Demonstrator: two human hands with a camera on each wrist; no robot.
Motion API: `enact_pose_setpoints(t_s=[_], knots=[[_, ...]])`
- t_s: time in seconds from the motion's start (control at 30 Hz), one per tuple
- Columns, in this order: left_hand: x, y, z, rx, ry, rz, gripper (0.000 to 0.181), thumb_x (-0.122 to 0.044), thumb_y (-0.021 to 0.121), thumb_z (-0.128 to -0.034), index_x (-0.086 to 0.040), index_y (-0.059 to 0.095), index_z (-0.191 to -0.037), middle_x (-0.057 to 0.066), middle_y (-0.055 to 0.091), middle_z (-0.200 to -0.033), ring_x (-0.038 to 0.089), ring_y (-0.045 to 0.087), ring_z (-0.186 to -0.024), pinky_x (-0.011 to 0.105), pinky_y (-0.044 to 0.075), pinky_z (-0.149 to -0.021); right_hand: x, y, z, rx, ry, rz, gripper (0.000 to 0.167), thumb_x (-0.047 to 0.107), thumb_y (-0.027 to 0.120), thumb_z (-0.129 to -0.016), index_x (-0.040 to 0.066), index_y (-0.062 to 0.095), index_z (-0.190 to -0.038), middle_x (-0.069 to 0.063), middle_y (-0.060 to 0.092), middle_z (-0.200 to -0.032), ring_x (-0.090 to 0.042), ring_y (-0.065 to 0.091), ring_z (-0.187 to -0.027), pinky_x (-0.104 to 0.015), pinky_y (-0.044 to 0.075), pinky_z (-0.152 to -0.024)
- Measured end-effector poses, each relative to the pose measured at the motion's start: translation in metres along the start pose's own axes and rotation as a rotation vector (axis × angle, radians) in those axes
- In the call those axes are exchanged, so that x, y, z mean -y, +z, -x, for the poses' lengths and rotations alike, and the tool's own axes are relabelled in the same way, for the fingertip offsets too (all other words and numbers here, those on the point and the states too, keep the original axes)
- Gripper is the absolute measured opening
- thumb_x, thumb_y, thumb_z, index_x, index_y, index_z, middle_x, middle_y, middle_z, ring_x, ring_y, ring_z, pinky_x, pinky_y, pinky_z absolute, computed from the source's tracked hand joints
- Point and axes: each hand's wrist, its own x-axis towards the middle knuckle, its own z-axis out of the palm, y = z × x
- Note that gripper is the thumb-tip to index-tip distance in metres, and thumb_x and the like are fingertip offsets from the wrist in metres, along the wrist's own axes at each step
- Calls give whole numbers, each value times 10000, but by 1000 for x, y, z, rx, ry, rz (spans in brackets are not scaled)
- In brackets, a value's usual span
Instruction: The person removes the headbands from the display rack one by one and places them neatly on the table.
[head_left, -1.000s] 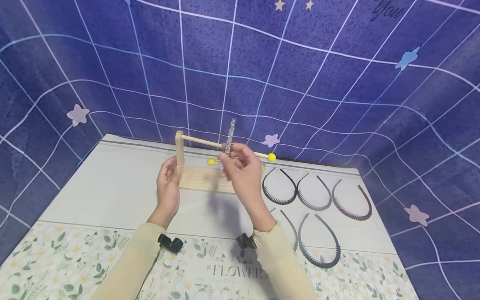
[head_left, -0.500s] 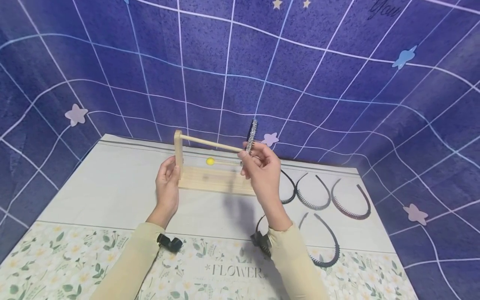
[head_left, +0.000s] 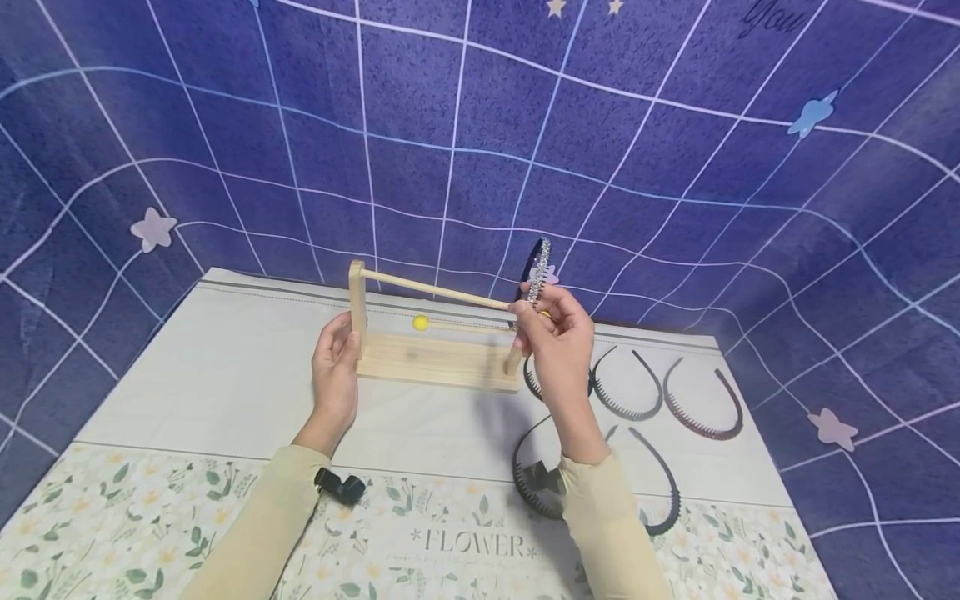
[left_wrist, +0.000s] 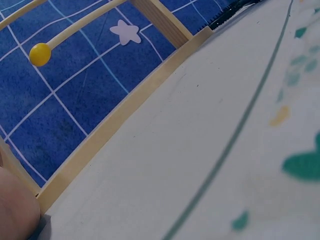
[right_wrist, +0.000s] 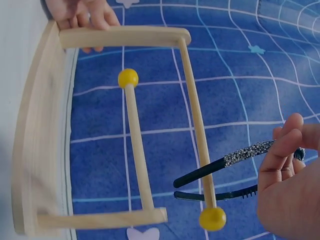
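My left hand [head_left: 335,367] grips the left upright of a pale wooden stand [head_left: 435,362]. The stand has two rods at different heights; the upper rod [head_left: 435,289] runs out from the upright I hold. Between the thumb and fingers of my right hand [head_left: 558,354] is a black headband [head_left: 541,271] with silver glitter. In the right wrist view its two arms reach past the upper rod, close to that rod's yellow end ball [right_wrist: 212,219]. The lower rod ends in another yellow ball [head_left: 421,322]. Part of my left hand shows at the left wrist view's edge.
Several toothed headbands lie on the table to the right, among them a grey headband [head_left: 630,416], a reddish-dark headband [head_left: 705,431] and a black headband [head_left: 525,493] partly under my right wrist. A blue gridded cloth [head_left: 480,125] stands behind the white table cover [head_left: 225,358].
My right hand has moved right with the glitter headband, along the upper rod to its yellow ball end. My left hand stays on the stand's upright.
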Motion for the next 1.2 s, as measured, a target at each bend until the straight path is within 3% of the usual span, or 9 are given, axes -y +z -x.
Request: enact_pose_setpoints(t_s=[0.37,0.57,0.77,1.07,1.2], knots=[[0,-1,-2,-9,-2,19,392,-253,504,-1173,-235,545,-1563,-62,596,-1514,168,489,-1509,297,382,-1289,0,-28,-5,-56,-25,22,197,-103,711,-991,-128,700,-1186,3,792,-887,-71,574,-522,-172,460,-472],[-2,1,-2,-10,-8,24,384,-247,503,-1175,-239,550,-1556,-66,591,-1513,170,487,-1511,286,385,-1286,2,-45,-4,-83,-14,22,186,-116,707,-994,-60,735,-1169,-17,787,-856,-79,573,-509,-172,453,-464],[-2,1,-3,-9,-11,18,376,-244,499,-1179,-246,549,-1551,-66,589,-1520,171,483,-1518,290,387,-1287,1,-64,-3,-114,22,66,178,-108,726,-975,-29,739,-1134,-13,782,-861,-74,581,-504,-170,458,-459],[-2,0,-3,-8,-14,12,390,-258,509,-1177,-237,539,-1565,-56,592,-1534,173,482,-1520,301,383,-1290,-8,-98,3,-96,111,172,212,-126,715,-987,-144,683,-1196,15,749,-823,-80,597,-525,-198,475,-475],[-2,0,-3,0,-11,20,402,-245,506,-1180,-215,522,-1580,-31,591,-1543,172,485,-1515,301,380,-1290,-8,-116,10,-93,149,225,142,-78,727,-1014,-90,716,-1156,15,763,-837,-91,622,-552,-203,494,-483]])
